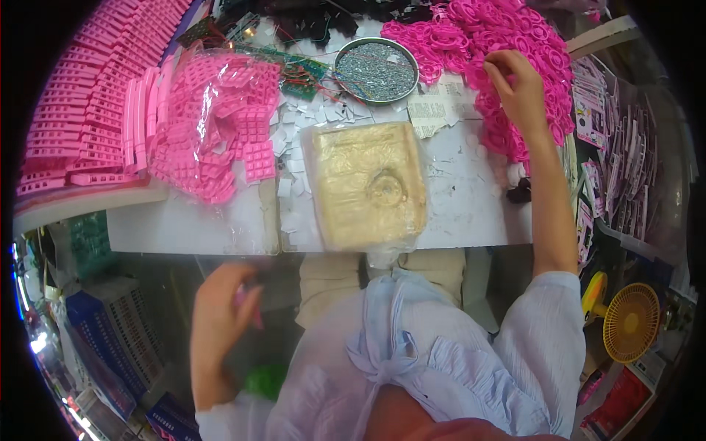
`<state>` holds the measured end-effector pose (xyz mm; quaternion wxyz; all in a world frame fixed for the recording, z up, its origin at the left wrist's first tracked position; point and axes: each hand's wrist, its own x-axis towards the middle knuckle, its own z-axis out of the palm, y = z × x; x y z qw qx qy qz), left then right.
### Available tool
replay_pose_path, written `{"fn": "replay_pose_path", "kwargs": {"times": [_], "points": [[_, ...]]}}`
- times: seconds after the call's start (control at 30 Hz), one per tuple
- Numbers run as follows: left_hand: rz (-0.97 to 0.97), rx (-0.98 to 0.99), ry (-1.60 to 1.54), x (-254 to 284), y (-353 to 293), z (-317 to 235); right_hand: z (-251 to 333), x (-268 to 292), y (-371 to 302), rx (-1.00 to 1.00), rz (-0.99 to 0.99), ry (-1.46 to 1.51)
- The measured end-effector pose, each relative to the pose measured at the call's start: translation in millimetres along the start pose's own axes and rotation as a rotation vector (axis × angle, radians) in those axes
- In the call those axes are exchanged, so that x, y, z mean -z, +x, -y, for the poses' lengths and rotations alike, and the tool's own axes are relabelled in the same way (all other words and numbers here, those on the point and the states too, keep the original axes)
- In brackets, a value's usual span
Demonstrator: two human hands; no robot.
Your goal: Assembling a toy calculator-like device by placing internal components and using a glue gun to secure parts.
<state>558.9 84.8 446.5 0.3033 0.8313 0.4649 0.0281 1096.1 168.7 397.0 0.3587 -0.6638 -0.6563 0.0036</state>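
My right hand (517,92) reaches over a big heap of bright pink ring-shaped plastic parts (471,33) at the far right. Its thumb and fingers are pinched together; whatever is between them is too small to make out. Below the table's front edge, at the left, my left hand (224,312) is smeared by motion. Its fingers are curled round a small pink piece (257,314), only partly visible. Between the two hands, a flat tan block wrapped in clear plastic (342,187) lies at the table's front edge, a round raised disc on its face.
A clear bag of pink keypads (213,117) lies left, beside stacked pink casings (95,95). Behind the block stand a round tin of small screws (376,70) and wired green circuit boards (298,81). White paper squares (294,165) are scattered nearby. A yellow fan (631,323) is at right.
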Motion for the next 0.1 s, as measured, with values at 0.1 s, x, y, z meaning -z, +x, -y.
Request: {"fn": "replay_pose_path", "kwargs": {"times": [0.1], "points": [[-0.058, 0.120, -0.401, -24, 30, -25, 64, -23, -28, -0.486, 0.013, 0.794]]}}
